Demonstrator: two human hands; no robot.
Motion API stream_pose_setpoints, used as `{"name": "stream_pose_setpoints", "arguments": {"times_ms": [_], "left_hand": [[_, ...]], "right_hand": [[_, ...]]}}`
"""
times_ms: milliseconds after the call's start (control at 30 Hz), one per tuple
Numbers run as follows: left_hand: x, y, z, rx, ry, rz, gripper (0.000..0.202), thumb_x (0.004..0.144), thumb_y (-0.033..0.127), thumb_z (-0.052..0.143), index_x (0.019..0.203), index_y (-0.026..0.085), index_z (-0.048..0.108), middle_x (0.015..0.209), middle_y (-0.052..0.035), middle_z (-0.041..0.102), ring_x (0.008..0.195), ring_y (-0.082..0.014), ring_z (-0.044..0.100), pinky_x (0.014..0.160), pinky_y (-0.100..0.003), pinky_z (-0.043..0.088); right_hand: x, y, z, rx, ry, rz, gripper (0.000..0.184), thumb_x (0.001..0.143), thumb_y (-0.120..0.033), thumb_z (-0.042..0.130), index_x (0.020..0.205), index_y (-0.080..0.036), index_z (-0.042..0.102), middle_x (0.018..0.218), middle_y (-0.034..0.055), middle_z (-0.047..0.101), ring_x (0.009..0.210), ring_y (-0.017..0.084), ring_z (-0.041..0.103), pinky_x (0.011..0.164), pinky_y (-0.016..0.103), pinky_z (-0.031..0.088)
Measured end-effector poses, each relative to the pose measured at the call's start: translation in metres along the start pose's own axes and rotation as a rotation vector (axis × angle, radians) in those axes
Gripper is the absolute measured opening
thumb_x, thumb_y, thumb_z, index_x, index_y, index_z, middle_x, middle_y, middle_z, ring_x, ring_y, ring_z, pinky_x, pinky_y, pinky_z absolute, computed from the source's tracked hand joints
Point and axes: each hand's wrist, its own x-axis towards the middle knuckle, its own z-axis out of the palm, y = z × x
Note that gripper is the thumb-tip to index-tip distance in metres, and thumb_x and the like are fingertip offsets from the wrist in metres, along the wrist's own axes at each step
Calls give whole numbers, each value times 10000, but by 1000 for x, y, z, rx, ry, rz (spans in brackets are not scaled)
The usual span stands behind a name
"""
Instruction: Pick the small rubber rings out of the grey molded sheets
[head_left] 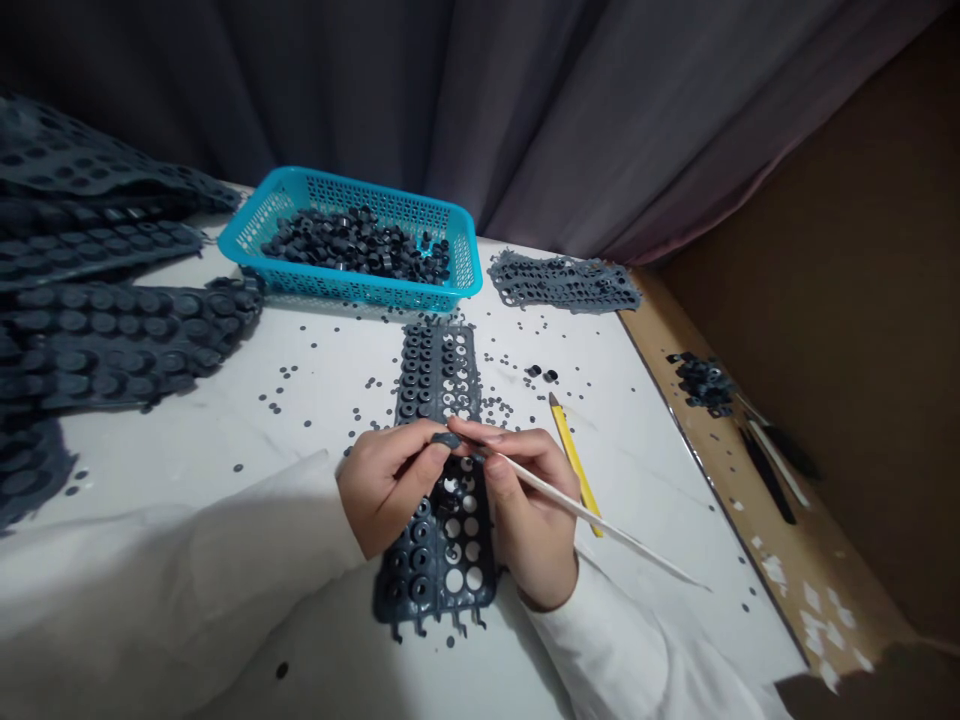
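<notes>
Over the rubber sheet (pixel 442 570), left hand (pixel 390 490) pinches half-hidden disc (pixel 446 440), right hand (pixel 532 525) a stick (pixel 592 518).

Fairly close head view of hands (pixel 390 490)

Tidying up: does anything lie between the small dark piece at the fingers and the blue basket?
Yes: a punched rubber strip lies flat on the white table between the small dark piece and the blue basket, with loose dark discs around it.
</notes>
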Motion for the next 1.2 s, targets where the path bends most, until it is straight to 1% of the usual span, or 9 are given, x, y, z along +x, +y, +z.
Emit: {"name": "stream_pose_setpoints", "arguments": {"times_ms": [133, 200, 300, 433, 600, 700, 800, 933, 1200], "left_hand": [[1, -1, -1, -2, -7, 12, 253, 878, 240, 429, 675, 178, 566, 504, 39, 530, 435, -92, 427, 475, -210, 359], [2, -2, -2, -4, -15, 27, 243, 882, 239, 427, 713, 174, 589, 504, 39, 533, 429, -92, 426, 468, -210, 358], [2, -4, -2, -3, -20, 40, 230, 882, 226, 427, 744, 177, 604, 500, 43, 528, 429, -93, 430, 472, -211, 367], [1, -2, -1, -23, 3, 26, 232, 877, 218, 440, 689, 182, 572, 493, 50, 507, 447, -91, 447, 487, -210, 369], [0, -1, 0, -40, 12, 11, 245, 873, 218, 442, 654, 181, 547, 516, 43, 531, 460, -90, 451, 488, -214, 358], [1, -2, 0, -41, 4, 9, 254, 879, 226, 439, 653, 179, 545, 527, 38, 544, 458, -89, 448, 479, -215, 349], [1, -3, -1, -32, -25, 40, 266, 885, 220, 439, 638, 177, 529, 523, 41, 540, 450, -82, 438, 470, -207, 340], [1, -4, -1, -41, -18, 32, 281, 890, 218, 440, 622, 175, 513, 502, 50, 507, 450, -77, 430, 478, -198, 343], [1, -8, -3, -44, -64, 46, 315, 899, 204, 438, 587, 175, 466, 489, 58, 468, 455, -65, 432, 483, -179, 344]], "right_hand": [[0, 1, 0, 13, -1, 36, 37, 862, -239, 608, 891, -219, 600, 1067, 50, 715, 1017, 187, 666, 845, 371, 562], [0, 1, 0, 11, -10, 49, 34, 859, -236, 611, 887, -218, 603, 1075, 49, 713, 1047, 190, 654, 867, 378, 554], [0, 1, 0, 14, -15, 54, 25, 861, -224, 608, 886, -221, 606, 1074, 44, 713, 1041, 183, 656, 867, 372, 555], [0, 1, 0, 19, -11, 35, 39, 860, -201, 607, 893, -223, 613, 1066, 45, 715, 959, 167, 682, 834, 360, 565], [0, 1, 0, 12, -11, 26, 60, 859, -185, 607, 892, -234, 618, 1061, 30, 717, 975, 161, 676, 828, 345, 565], [0, 1, 0, -1, -11, 20, 57, 856, -188, 611, 896, -227, 620, 1058, 39, 718, 980, 169, 676, 823, 349, 566], [1, 1, 0, -2, -13, 8, 72, 861, -169, 602, 899, -228, 620, 1054, 32, 718, 973, 158, 677, 821, 331, 565], [0, 2, 0, 2, -22, -15, 106, 875, -145, 578, 916, -237, 613, 1060, 16, 713, 992, 143, 667, 829, 314, 560], [0, 4, -2, -59, -48, -79, 156, 875, -122, 573, 954, -250, 614, 1087, 11, 703, 998, 148, 665, 852, 329, 553]]}}
